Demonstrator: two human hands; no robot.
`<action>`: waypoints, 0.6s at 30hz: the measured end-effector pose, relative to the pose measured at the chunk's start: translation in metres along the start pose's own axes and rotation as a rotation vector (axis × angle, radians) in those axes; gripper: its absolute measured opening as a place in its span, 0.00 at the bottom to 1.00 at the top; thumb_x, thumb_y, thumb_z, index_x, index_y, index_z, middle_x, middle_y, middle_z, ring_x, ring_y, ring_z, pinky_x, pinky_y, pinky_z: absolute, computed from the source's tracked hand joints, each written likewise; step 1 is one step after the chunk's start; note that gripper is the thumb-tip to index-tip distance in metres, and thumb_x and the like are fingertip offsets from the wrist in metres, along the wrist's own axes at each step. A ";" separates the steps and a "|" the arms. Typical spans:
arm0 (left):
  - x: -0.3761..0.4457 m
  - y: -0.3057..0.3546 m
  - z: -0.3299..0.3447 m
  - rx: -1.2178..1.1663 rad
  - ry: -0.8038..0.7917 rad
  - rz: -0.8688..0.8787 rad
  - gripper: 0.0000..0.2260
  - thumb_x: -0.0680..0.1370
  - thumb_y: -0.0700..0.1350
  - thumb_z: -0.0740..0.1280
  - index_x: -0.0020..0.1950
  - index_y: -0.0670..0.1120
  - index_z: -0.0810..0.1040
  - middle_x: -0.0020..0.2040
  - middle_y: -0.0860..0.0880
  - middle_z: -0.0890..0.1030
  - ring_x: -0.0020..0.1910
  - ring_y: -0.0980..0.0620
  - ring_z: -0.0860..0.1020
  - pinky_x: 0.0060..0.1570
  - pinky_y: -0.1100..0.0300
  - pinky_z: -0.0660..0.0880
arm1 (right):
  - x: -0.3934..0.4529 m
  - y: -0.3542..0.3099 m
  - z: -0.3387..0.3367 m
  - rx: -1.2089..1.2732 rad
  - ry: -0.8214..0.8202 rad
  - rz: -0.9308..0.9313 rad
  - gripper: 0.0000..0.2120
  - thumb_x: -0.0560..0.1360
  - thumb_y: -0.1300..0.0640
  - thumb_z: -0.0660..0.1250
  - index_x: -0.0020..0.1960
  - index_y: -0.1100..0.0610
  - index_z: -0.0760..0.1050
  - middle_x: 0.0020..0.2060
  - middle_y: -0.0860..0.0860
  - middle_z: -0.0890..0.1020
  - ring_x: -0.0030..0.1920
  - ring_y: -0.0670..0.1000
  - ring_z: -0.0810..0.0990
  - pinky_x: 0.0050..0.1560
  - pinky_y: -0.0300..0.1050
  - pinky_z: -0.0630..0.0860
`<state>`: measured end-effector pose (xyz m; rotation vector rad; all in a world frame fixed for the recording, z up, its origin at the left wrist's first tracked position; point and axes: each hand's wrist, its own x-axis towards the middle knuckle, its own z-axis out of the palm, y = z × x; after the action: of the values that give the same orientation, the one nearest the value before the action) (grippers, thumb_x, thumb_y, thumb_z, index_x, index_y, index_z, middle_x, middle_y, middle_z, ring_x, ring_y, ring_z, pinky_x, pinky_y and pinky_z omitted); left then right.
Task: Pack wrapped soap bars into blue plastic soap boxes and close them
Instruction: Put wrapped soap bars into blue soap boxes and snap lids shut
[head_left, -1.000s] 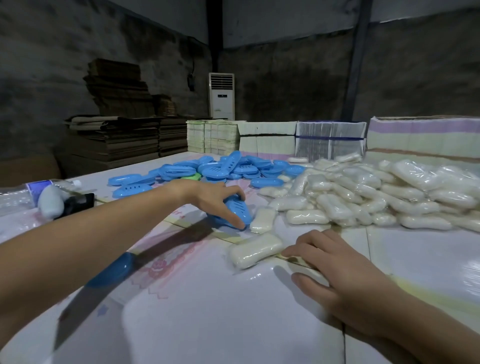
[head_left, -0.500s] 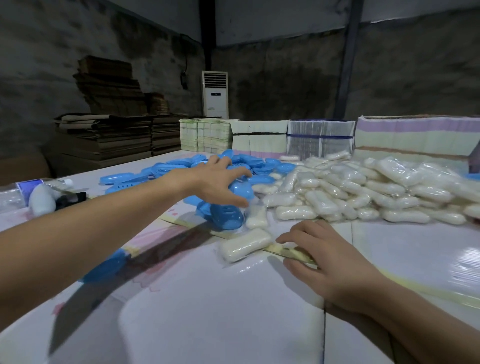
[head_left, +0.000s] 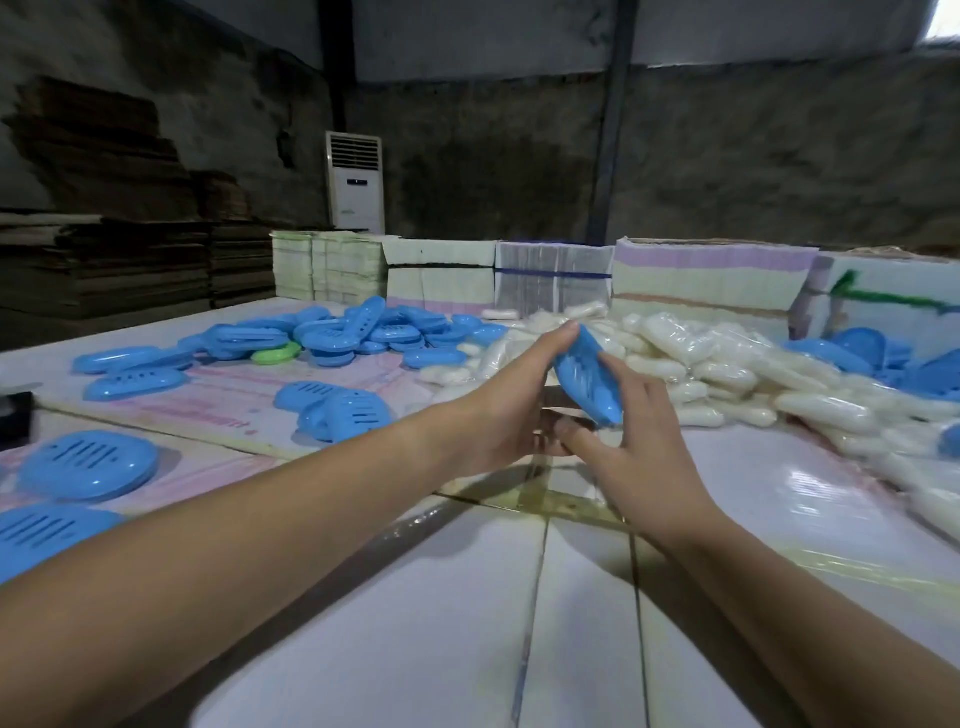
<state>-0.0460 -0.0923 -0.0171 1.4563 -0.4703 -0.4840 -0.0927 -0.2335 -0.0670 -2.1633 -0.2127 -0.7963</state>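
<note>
Both hands meet above the table's middle around one blue plastic soap box (head_left: 589, 376), held tilted on edge. My left hand (head_left: 511, 402) grips its left side, fingertips at its top end. My right hand (head_left: 631, 434) presses against its right and lower side. Whether a soap bar is inside is hidden. A heap of wrapped white soap bars (head_left: 727, 364) lies just behind the hands. Loose blue box parts (head_left: 337, 332) pile up at the back left, and a few more (head_left: 337, 410) lie left of my hands.
Two slotted blue pieces (head_left: 85, 465) rest near the left edge, and more blue boxes (head_left: 893, 358) sit at the far right. One green piece (head_left: 272, 354) lies in the blue pile. Stacks of flat cartons (head_left: 550, 283) line the table's back edge.
My left hand has lifted a blue box from the table and brought it right. My right hand has risen off the table to meet it. The view has shifted left.
</note>
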 end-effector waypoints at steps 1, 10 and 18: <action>0.002 -0.006 0.006 -0.013 0.014 0.010 0.19 0.80 0.64 0.57 0.55 0.53 0.79 0.45 0.49 0.85 0.48 0.48 0.78 0.43 0.58 0.75 | 0.002 0.003 -0.002 -0.006 0.013 0.018 0.31 0.74 0.52 0.70 0.74 0.45 0.63 0.63 0.44 0.66 0.67 0.44 0.65 0.64 0.39 0.63; 0.002 -0.049 0.004 0.299 0.177 0.309 0.20 0.74 0.51 0.72 0.63 0.63 0.71 0.57 0.55 0.77 0.48 0.59 0.80 0.48 0.63 0.79 | 0.009 0.023 -0.019 -0.241 -0.099 0.088 0.24 0.70 0.54 0.72 0.63 0.45 0.70 0.56 0.44 0.66 0.61 0.49 0.69 0.55 0.41 0.66; -0.005 -0.056 -0.007 0.714 0.067 0.356 0.31 0.68 0.57 0.79 0.66 0.62 0.69 0.54 0.64 0.75 0.52 0.74 0.73 0.46 0.77 0.73 | 0.017 0.021 -0.063 -0.324 -0.492 0.065 0.31 0.65 0.61 0.75 0.65 0.44 0.72 0.57 0.43 0.73 0.55 0.38 0.73 0.46 0.24 0.68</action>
<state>-0.0474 -0.0863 -0.0737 2.0029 -0.8868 0.0370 -0.1005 -0.2955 -0.0397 -2.6359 -0.2744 -0.2594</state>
